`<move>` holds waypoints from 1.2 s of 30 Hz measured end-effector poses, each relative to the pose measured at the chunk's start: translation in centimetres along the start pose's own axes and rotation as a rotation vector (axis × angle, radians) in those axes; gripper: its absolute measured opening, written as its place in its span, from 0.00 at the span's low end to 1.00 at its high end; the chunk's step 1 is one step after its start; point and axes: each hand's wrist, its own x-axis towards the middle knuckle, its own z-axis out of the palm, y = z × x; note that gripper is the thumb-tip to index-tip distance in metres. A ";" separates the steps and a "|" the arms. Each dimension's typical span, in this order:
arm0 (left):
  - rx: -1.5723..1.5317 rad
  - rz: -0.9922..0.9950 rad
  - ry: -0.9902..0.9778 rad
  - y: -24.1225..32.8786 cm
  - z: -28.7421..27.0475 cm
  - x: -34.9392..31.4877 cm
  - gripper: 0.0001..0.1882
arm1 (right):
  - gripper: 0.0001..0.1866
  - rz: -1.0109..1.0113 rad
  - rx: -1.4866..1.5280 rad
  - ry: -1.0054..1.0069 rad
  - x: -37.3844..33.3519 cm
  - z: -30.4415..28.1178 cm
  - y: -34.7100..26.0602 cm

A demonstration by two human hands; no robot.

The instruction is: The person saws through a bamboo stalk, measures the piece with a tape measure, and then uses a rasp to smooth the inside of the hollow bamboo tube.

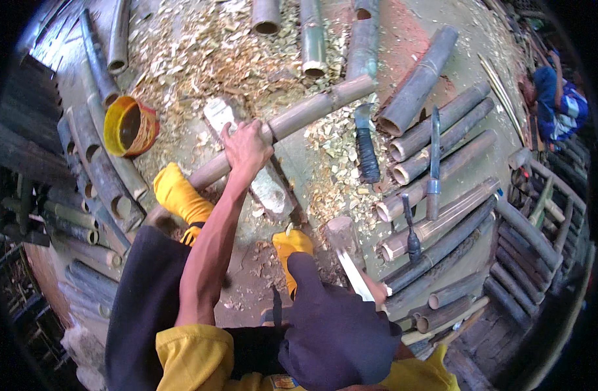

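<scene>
My left hand (247, 148) presses down on a long brown bamboo tube (312, 109), its fingers bent over the surface. The tube slants from my left foot up to the far right, across a pale, chopped wooden block (266, 186) on the ground. Beside my right knee, my right hand (377, 291) is partly hidden by the dark trouser leg. It is closed at the lower end of a bright, pale knife blade (354, 274); the handle is hidden. A rounded wooden piece (342, 233) stands just beyond the blade.
Wood chips (208, 52) cover the floor ahead. A black-handled chopper (366, 146), a long knife (434, 163) and a dark pointed tool (412, 234) lie right, among several bamboo tubes (442, 146). A yellow bucket (131, 127) stands left near holed bamboo. Another person (560, 104) sits far right.
</scene>
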 end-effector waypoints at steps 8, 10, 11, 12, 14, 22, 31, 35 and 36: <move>-0.046 -0.023 -0.037 0.3 -0.8 0.7 0.13 | 0.26 -0.136 0.338 0.164 18.3 8.5 -0.9; -0.004 0.007 -0.007 1.2 -0.3 1.1 0.12 | 0.28 -0.052 0.328 0.084 17.6 7.5 -0.7; 0.029 0.007 -0.005 0.7 0.2 0.9 0.12 | 0.27 -0.110 0.323 0.179 16.9 7.1 -1.3; 0.045 0.018 0.013 -0.2 0.4 1.1 0.12 | 0.28 -0.079 0.319 0.143 15.9 6.8 -1.7; 0.062 -0.016 -0.025 -0.9 0.5 0.8 0.12 | 0.29 -0.020 0.287 0.076 12.7 5.8 -1.4; 0.089 0.016 -0.098 -1.2 -0.5 0.3 0.15 | 0.26 -0.109 0.151 0.149 1.8 -0.3 -1.7; -0.218 0.134 -0.264 -5.4 -2.7 3.0 0.43 | 0.18 -0.024 -0.386 0.491 3.7 -13.1 2.0; 0.306 0.145 -0.466 -2.5 -13.5 3.8 0.39 | 0.30 0.064 -0.606 0.471 3.4 -20.8 11.3; 0.391 0.207 -0.451 -3.0 -15.2 3.6 0.40 | 0.30 0.092 -0.659 0.459 3.3 -22.2 13.3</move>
